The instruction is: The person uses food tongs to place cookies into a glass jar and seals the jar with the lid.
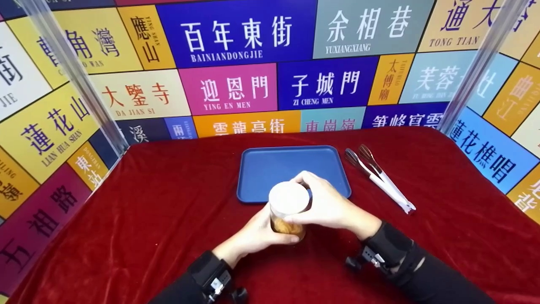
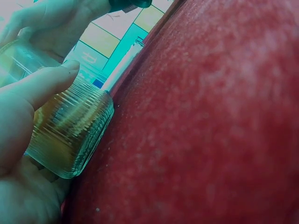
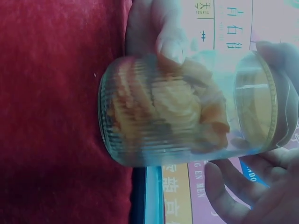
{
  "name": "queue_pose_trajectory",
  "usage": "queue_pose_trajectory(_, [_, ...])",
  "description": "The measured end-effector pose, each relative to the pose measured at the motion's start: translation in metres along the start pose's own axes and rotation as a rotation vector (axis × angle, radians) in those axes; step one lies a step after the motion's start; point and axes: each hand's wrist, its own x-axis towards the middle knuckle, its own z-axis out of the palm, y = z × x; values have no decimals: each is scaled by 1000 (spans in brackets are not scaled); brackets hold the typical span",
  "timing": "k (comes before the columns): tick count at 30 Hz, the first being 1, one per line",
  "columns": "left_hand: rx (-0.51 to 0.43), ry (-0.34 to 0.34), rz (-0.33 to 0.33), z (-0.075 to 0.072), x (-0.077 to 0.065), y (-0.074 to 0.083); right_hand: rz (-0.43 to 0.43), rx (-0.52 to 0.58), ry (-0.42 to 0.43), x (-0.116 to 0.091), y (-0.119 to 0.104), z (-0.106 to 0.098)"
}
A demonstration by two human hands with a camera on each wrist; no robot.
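A clear ribbed glass jar (image 3: 163,112) with a white lid (image 1: 289,197) stands nearly upright near the tray's front edge. Brownish-yellow pieces (image 3: 177,102), perhaps a dry snack, fill its lower part. My left hand (image 1: 257,232) grips the jar's body low down, its thumb (image 2: 51,84) lying across the ribbed glass. Around the lid curl the thumb and fingers of my right hand (image 1: 327,202). Whether the jar's base touches the cloth, I cannot tell.
Behind the jar lies a blue tray (image 1: 291,162). Tongs (image 1: 382,179) with white handles rest to its right. A dark red cloth (image 1: 168,190) covers the table, and panels with printed signs (image 1: 236,33) stand behind and at the sides.
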Motion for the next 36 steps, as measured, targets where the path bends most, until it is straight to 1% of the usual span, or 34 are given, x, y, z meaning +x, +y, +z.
queue_pose_trajectory(3, [-19, -9, 7, -1, 1, 1, 2, 4, -26, 1, 0, -2])
queue_pose_trajectory(6, [-58, -17, 19, -2, 1, 2, 2, 7, -47, 1, 0, -3])
queue_pose_trajectory(8, [-73, -5, 24, -2, 1, 3, 4, 7, -55, 1, 0, -3])
queue_pose_trajectory(11, [-39, 38, 32, -3, 0, 6, 3, 8, -65, 2, 0, -3])
queue_pose_trajectory(14, [45, 77, 36, -4, 0, 11, 3, 10, -70, 2, -1, -4])
queue_pose_trajectory(16, [81, 84, 42, -5, 0, 13, 0, 8, -75, 2, 0, -4])
queue_pose_trajectory(18, [94, 89, 40, -5, 0, 14, -7, 3, -85, 1, 1, -6])
queue_pose_trajectory(22, [96, 126, 43, -5, 1, 14, -46, -17, -132, -1, 2, -9])
queue_pose_trajectory(25, [81, 168, 41, -9, 2, 13, -58, -86, -172, -3, 3, -13])
queue_pose_trajectory(29, [67, 244, 29, -19, 4, 13, -28, -277, -205, -4, 4, -18])
queue_pose_trajectory(33, [97, 340, 20, -35, 6, 17, -20, -451, -225, -4, 6, -23])
queue_pose_trajectory(36, [121, 430, 25, -52, 7, 20, 6, -524, -245, -5, 9, -28])
